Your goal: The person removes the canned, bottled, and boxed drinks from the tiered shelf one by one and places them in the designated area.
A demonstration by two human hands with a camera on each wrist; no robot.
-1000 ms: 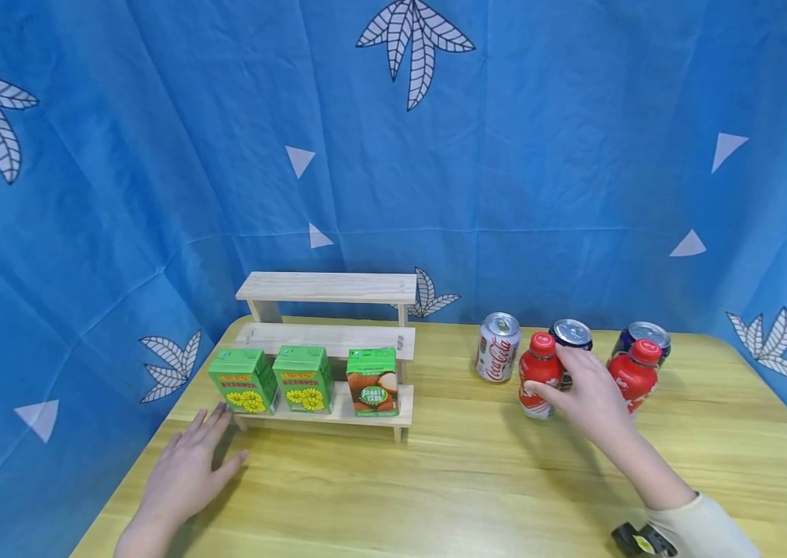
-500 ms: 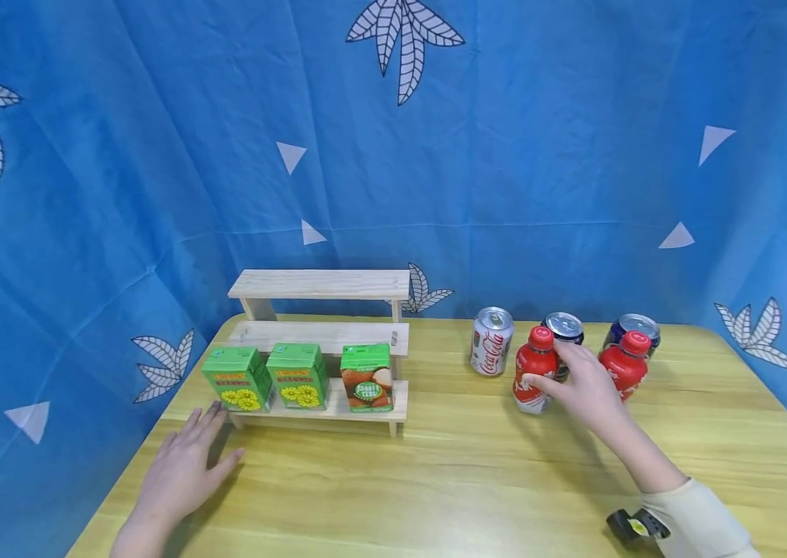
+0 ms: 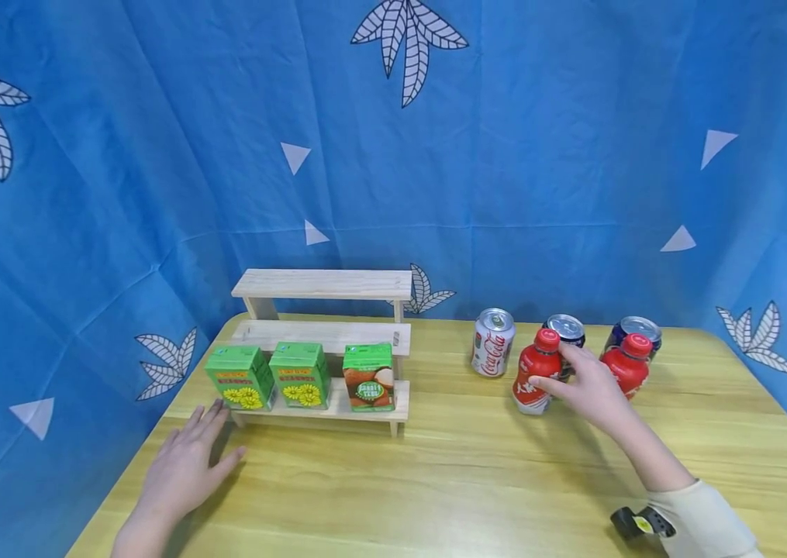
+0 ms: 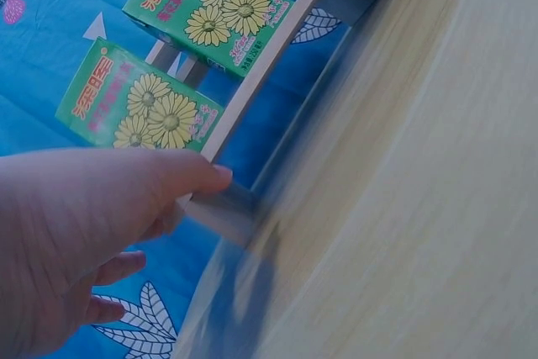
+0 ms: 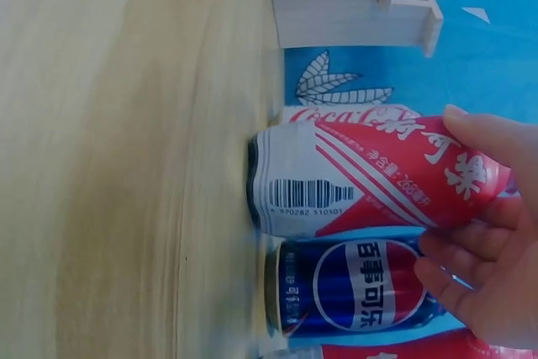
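Note:
My right hand (image 3: 594, 391) grips a red and white drink bottle (image 3: 536, 378) by its upper part, thumb on the near side. The bottle leans slightly, its cap toward the right. In the right wrist view the bottle's barcode side (image 5: 336, 178) shows, with a blue Pepsi can (image 5: 353, 285) close beside it. My left hand (image 3: 184, 465), fingers spread, lies at the left front corner of a tiered wooden shelf (image 3: 365, 416). Seen from the left wrist, a fingertip of this hand (image 4: 92, 224) overlaps the shelf's end, just below a green chrysanthemum drink carton (image 4: 139, 102).
On the lowest tier stand two flower-printed cartons (image 3: 299, 376) and a lychee-printed carton (image 3: 369, 378). A white Coca-Cola can (image 3: 493, 342) is left of the held bottle. A second red bottle (image 3: 625, 368) and another dark blue can (image 3: 637, 329) stand at right. Blue cloth (image 3: 540, 155) hangs behind.
The red bottle in my right hand has tilted slightly, its cap moving right. My left hand stays by the shelf corner. The head view has shifted a little.

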